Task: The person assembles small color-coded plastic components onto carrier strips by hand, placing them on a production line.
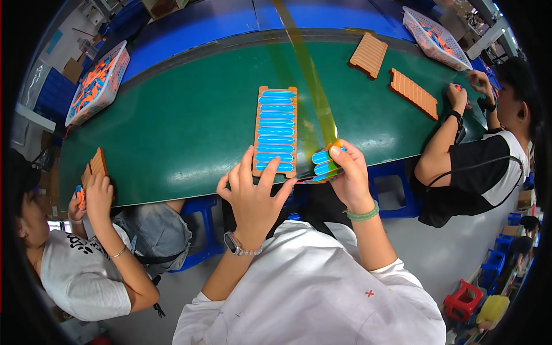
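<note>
Lower centre of the frame, below both hands, lies a loose white cloth garment [310,287]. The left hand [250,192], above a wristwatch [231,242], spreads its fingers over the near end of a brown tray [264,89], touching it but gripping nothing. The right hand [352,175], with a braided green bracelet [363,214] at its wrist, pinches a few glossy blue pieces [322,156] between thumb and fingers.

These held pieces are just right of the tray's near end, their long axes running across the frame, tilted slightly up to the right. The tray's long axis runs up the frame, and its round-ended blue strips [276,123] lie crosswise in a neat ladder. The left hand is nearer the tray; the right hand is nearer the amber, see-through tape [313,80], which slants from the top edge down to its thumb.

Beneath spreads a smooth green surface [190,138] with a soft sheen. At left, a co-worker's fingers hold an orange piece [80,196] beside a ridged board [96,163]. Upper right lie two tan grooved boards [368,56], and a perforated white plastic basket [117,77] stands upper left.
</note>
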The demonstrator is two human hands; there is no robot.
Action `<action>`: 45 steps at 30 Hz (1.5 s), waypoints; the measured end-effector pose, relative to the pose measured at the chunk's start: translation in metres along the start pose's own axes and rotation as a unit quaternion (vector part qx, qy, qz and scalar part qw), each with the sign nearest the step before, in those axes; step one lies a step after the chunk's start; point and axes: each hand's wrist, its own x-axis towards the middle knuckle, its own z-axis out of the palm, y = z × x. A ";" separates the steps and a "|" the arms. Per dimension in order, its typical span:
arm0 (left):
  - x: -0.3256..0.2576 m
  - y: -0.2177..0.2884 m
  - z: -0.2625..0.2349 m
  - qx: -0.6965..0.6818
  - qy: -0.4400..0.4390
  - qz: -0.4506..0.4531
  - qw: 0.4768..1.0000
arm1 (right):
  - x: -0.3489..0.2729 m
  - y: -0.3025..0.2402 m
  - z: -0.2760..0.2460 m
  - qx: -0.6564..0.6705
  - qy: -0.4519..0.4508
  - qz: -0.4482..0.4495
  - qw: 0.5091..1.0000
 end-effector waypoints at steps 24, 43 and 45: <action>0.103 -0.025 0.003 0.012 -0.074 -0.011 0.997 | 0.005 0.003 -0.004 0.009 0.007 0.001 1.000; 0.115 -0.031 0.013 0.017 -0.049 -0.004 0.999 | 0.007 0.001 -0.005 0.009 -0.012 0.005 1.000; 0.115 -0.032 0.010 0.028 -0.046 -0.014 0.998 | 0.008 0.002 -0.006 0.010 -0.016 0.012 1.000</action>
